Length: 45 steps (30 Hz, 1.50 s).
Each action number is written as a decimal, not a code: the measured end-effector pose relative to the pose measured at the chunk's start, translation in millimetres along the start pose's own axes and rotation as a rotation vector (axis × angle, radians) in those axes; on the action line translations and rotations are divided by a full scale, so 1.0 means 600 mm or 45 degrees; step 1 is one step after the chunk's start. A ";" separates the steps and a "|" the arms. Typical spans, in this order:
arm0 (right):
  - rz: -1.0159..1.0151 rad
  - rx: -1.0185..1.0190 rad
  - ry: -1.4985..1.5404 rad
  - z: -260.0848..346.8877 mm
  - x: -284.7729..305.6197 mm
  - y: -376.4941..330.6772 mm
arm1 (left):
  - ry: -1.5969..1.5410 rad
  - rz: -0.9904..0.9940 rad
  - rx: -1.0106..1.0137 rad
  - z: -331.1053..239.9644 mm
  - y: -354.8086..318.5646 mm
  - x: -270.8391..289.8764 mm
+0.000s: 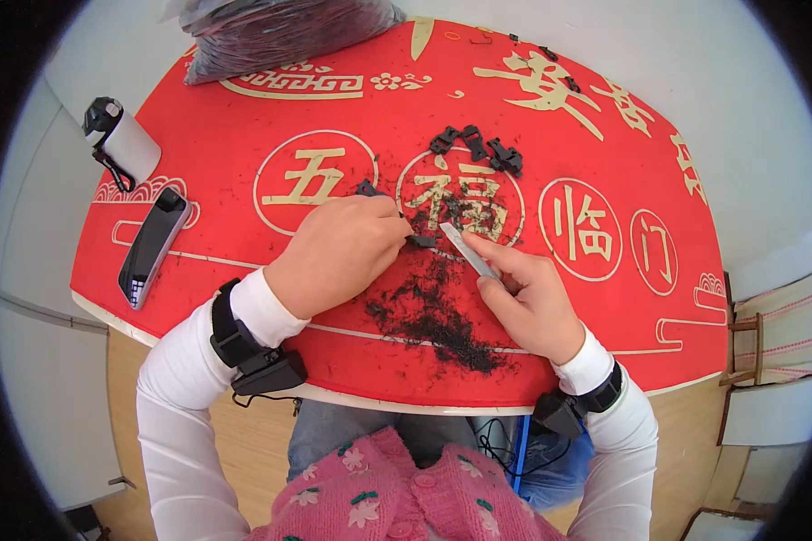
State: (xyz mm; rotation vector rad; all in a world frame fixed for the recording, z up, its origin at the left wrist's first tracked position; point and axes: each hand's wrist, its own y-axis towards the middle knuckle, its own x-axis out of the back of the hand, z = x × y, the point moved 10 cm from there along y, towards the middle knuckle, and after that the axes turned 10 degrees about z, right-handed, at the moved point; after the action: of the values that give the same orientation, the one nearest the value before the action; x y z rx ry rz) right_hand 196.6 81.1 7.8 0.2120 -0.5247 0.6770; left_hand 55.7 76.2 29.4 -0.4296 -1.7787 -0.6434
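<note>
My left hand (343, 243) is closed on a small black plastic buckle piece (421, 241), whose end sticks out past the fingertips. In my right hand (534, 305) is a silver cutter knife (463, 246), its blade tilted up toward the left, near the black piece; I cannot tell whether they touch. Beneath and between my hands, black plastic shavings (451, 338) lie scattered on the red tablecloth, thickest close to the near edge. Another black part (367, 187) shows just beyond my left hand, partly hidden by it. Beyond the knife sits a row of several black buckles (474, 142).
A clear plastic bag (280, 36) of dark pieces lies at the far left. On the left are a white bottle (126, 144) with a black lid and a phone (153, 248). Small black bits (548, 52) lie near the far edge of the red tablecloth (216, 207).
</note>
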 end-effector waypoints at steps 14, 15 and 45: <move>0.039 0.021 -0.087 -0.007 -0.008 0.001 | -0.042 -0.076 0.019 0.006 0.000 0.003; 0.039 0.026 -0.091 -0.007 -0.009 0.002 | -0.042 -0.078 0.020 0.007 0.000 0.002; 0.013 0.095 -0.279 0.016 -0.016 0.005 | -0.005 -0.094 0.031 0.000 0.005 -0.001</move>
State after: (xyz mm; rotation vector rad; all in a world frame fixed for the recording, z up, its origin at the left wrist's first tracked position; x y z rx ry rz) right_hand 184.5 74.5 11.0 0.3560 -0.7110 0.6879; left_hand 57.8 78.8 29.6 -0.3507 -1.8110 -0.6724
